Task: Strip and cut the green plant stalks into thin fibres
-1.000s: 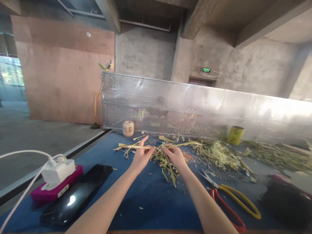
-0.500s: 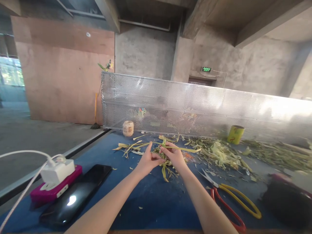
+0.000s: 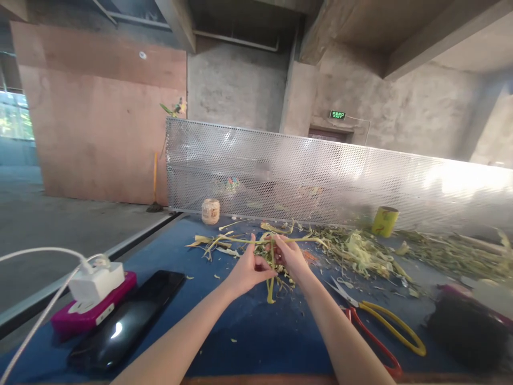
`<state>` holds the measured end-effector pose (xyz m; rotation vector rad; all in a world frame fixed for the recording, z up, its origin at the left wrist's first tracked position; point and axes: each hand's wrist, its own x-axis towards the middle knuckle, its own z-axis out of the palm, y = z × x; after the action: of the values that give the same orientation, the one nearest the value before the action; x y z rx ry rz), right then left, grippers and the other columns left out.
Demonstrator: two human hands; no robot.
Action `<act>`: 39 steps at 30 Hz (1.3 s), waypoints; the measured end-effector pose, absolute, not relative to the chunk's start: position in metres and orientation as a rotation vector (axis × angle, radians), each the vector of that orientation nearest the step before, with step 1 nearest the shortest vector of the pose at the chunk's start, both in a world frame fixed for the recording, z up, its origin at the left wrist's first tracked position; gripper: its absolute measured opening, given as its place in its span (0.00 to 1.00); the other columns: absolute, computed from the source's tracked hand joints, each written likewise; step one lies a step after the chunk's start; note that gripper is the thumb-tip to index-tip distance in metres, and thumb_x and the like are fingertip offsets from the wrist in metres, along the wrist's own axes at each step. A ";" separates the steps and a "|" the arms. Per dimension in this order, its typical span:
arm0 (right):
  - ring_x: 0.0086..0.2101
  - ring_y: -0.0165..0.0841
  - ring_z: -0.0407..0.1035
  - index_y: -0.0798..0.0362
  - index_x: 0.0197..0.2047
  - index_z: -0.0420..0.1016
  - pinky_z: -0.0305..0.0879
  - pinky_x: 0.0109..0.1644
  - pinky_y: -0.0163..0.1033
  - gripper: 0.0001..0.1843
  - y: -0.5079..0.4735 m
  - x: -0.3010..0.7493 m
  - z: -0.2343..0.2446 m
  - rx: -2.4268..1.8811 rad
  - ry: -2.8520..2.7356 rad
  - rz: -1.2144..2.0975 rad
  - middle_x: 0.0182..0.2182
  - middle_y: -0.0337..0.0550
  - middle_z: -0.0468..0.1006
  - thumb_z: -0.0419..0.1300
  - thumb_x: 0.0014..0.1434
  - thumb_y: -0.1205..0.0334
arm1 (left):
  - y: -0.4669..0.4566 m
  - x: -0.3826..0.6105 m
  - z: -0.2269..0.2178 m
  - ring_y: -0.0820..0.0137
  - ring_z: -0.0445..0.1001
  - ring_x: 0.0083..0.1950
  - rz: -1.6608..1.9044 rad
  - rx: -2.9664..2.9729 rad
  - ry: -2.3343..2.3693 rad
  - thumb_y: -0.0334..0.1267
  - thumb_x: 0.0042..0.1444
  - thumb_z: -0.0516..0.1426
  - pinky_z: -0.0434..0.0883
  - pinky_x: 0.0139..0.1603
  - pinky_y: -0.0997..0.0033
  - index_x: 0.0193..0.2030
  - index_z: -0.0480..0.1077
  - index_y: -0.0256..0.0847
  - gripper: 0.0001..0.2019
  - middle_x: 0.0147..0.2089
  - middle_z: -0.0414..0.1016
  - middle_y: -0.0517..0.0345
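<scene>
Yellow-green dried plant strips (image 3: pixel 271 291) cross between my hands, one hanging down toward the table and others running out sideways. My left hand (image 3: pixel 245 271) is curled beside the hanging strip, its index finger raised against a sideways strip and its thumb reaching to the hanging one. My right hand (image 3: pixel 292 260) pinches the strips near where they cross, its fingertips partly hidden. Behind and below the hands lies a small heap of leafy scraps (image 3: pixel 285 279).
Scissors (image 3: pixel 356 303) with red and yellow handles lie open at right. A phone (image 3: pixel 130 318) and a magenta power strip (image 3: pixel 96 315) are at left. Twine (image 3: pixel 210 211), a yellow-green can (image 3: pixel 385 221) and a plant pile (image 3: pixel 356 254) stand before a perforated metal screen (image 3: pixel 240 144).
The hanging strip now runs straighter and lower between my hands. The sideways strip at right has shifted up slightly, and my right fingers have moved a little around the crossing.
</scene>
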<state>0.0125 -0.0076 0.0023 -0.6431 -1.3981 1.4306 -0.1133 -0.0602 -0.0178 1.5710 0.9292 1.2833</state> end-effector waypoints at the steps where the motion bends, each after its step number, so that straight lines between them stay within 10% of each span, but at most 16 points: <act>1: 0.17 0.22 0.52 0.54 0.35 0.69 0.44 0.18 0.28 0.23 -0.008 0.013 0.003 -0.629 -1.384 1.490 0.22 0.37 0.69 0.57 0.45 0.43 | -0.060 -0.113 -0.017 0.72 0.69 0.28 1.306 1.572 0.938 0.36 0.42 0.61 0.63 0.35 0.69 0.61 0.17 0.34 0.55 0.25 0.71 0.63; 10: 0.20 0.23 0.42 0.49 0.41 0.74 0.45 0.21 0.28 0.20 -0.013 0.004 -0.005 -0.515 -1.515 1.531 0.18 0.31 0.48 0.59 0.46 0.49 | -0.059 -0.116 -0.010 0.75 0.62 0.23 1.792 1.436 1.002 0.44 0.49 0.56 0.61 0.19 0.76 0.63 0.32 0.45 0.42 0.30 0.65 0.61; 20: 0.29 0.27 0.54 0.44 0.45 0.72 0.59 0.29 0.32 0.18 -0.006 0.002 -0.012 -0.560 -1.733 0.960 0.33 0.40 0.55 0.53 0.51 0.51 | -0.061 -0.115 -0.005 0.73 0.67 0.30 1.828 1.523 0.943 0.41 0.51 0.54 0.62 0.19 0.78 0.63 0.32 0.52 0.39 0.52 0.63 0.49; 32: 0.40 0.32 0.61 0.46 0.43 0.73 0.57 0.48 0.39 0.15 -0.006 0.015 -0.001 -0.475 -1.836 0.902 0.36 0.42 0.65 0.52 0.54 0.56 | -0.061 -0.117 -0.001 0.74 0.69 0.22 1.656 1.225 0.765 0.37 0.48 0.57 0.58 0.15 0.79 0.62 0.43 0.41 0.36 0.29 0.70 0.60; 39: 0.19 0.25 0.61 0.52 0.32 0.70 0.61 0.28 0.35 0.15 -0.015 0.004 -0.002 -0.381 -1.601 1.381 0.21 0.35 0.69 0.60 0.45 0.50 | -0.062 -0.115 0.000 0.72 0.71 0.21 1.558 1.102 0.741 0.38 0.47 0.58 0.58 0.13 0.79 0.60 0.47 0.41 0.34 0.24 0.68 0.63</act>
<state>0.0045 -0.0147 -0.0024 -0.3809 -1.6006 1.3809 -0.1149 -0.0623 0.0001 1.1021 0.7412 1.5577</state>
